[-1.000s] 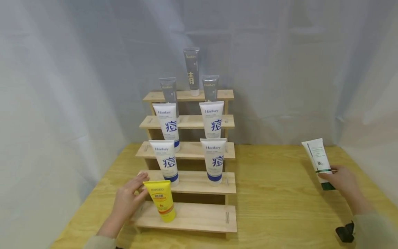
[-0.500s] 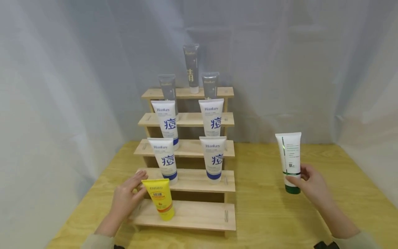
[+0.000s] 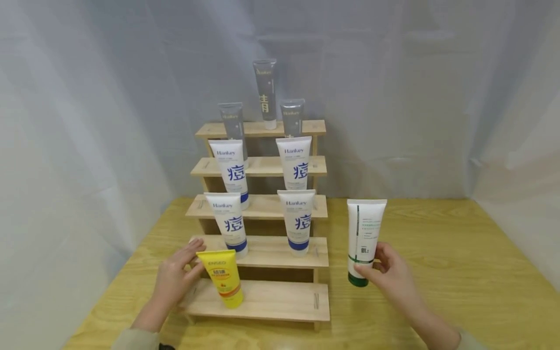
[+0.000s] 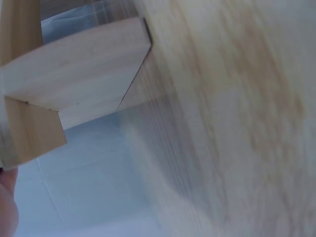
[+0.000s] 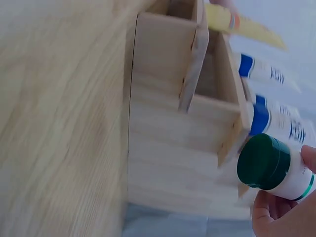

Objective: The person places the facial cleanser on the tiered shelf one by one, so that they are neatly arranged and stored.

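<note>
A white squeeze tube with a green cap is upright in my right hand, held off the table to the right of the stepped wooden stand. Thumb and fingers pinch it low down, just above the cap. In the right wrist view the green cap points toward the camera. My left hand rests against the stand's left side, fingertips at the end of the second step. Beside its thumb, a yellow tube stands on the lowest step. The left wrist view shows only a sliver of that hand.
White tubes with blue bands, such as the front right one, stand in pairs on the middle steps. Grey tubes, one on top, stand higher up. A pale curtain hangs behind the wooden table.
My right hand has carried the white tube leftward from the table's right side toward the stand, and the tube has turned from tilted to upright. The left hand stays at the stand.
</note>
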A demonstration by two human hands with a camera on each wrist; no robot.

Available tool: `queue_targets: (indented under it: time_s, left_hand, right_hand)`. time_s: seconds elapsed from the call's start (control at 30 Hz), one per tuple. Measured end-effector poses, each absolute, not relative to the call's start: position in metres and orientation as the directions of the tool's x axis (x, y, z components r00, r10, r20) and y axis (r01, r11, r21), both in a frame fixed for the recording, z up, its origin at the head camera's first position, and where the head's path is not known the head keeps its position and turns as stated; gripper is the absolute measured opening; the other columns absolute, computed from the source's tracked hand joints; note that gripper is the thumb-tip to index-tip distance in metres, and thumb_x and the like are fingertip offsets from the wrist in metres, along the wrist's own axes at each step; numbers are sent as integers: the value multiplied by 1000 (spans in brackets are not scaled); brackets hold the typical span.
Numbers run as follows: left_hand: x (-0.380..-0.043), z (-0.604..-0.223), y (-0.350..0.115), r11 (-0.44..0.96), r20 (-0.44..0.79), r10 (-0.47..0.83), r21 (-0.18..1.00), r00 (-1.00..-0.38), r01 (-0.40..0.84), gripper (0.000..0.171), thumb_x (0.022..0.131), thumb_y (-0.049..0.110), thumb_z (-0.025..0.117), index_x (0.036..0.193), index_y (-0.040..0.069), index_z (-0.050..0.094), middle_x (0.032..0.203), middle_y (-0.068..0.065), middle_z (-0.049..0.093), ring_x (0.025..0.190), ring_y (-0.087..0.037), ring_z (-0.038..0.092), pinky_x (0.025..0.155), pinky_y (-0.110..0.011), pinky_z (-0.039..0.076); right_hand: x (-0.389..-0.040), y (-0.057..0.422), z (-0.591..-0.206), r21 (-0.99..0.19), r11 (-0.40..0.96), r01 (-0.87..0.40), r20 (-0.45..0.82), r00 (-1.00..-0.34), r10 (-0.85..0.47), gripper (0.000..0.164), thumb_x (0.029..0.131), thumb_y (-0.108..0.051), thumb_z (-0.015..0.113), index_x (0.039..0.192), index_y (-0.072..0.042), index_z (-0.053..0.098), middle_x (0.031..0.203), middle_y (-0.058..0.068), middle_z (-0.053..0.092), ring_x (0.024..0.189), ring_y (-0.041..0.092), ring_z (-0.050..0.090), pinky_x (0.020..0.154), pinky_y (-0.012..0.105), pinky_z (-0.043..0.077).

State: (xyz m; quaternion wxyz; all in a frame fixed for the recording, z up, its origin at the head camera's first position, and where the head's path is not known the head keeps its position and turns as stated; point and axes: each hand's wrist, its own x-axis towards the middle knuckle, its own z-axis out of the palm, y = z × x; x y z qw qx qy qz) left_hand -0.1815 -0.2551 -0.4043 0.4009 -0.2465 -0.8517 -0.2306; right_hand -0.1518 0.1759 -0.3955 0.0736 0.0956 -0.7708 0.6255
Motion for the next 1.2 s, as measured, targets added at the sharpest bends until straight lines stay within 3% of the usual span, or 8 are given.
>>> queue_targets:
  time_s: [0.13, 0.3, 0.53, 0.8, 1.03, 1.2]
  left_hand:
    - [-182, -405, -255, 768, 804, 234, 193, -547, 611, 54, 87, 46, 47, 89, -5, 64, 101, -20, 61, 92, -36, 59, 96, -8, 26]
    - [-182, -405, -254, 764, 808, 235, 190, -540, 617, 53, 87, 46, 48, 89, -5, 64, 101, -20, 62, 91, -36, 59, 96, -8, 26]
    - [-183, -405, -254, 768, 810, 236, 182, -537, 614, 58, 88, 48, 43, 88, -5, 65, 100, -20, 62, 91, -36, 59, 96, -8, 26]
    - [-185, -407, -255, 771, 818, 238, 169, -524, 614, 60, 89, 49, 40, 88, -5, 65, 99, -21, 62, 90, -37, 59, 95, -8, 25]
    - [-184, -407, -255, 769, 816, 239, 172, -526, 615, 52, 88, 44, 46, 88, -5, 65, 99, -20, 62, 90, -36, 59, 95, -9, 27]
    - [-184, -405, -255, 768, 821, 239, 167, -518, 619, 55, 88, 46, 44, 88, -5, 65, 99, -20, 62, 90, -36, 59, 95, -9, 28]
  right_hand:
    - [-135, 145, -375, -954, 191, -232, 224, -973, -61, 50, 73, -9, 72, 114, 3, 47, 107, 17, 58, 90, 22, 57, 72, 26, 52]
    - [-132, 123, -378, -953, 194, -233, 220, -972, -86, 56, 66, -3, 76, 115, 1, 49, 107, 14, 58, 94, 24, 57, 75, 28, 53]
    - [-131, 98, -385, -955, 144, -259, 227, -952, -205, 61, 64, -2, 77, 117, 0, 47, 112, 17, 55, 101, 30, 54, 78, 29, 52]
    - [-135, 76, -394, -898, 231, -374, 296, -903, -311, 63, 62, -6, 79, 116, -1, 47, 106, 14, 57, 96, 27, 57, 77, 24, 52]
    - [-137, 67, -397, -866, 301, -399, 295, -895, -334, 56, 61, -8, 80, 107, -1, 49, 100, 13, 60, 87, 22, 61, 72, 19, 52]
    - [-138, 66, -397, -826, 342, -447, 327, -876, -356, 57, 61, -8, 80, 108, -1, 48, 103, 12, 60, 91, 22, 60, 77, 19, 50]
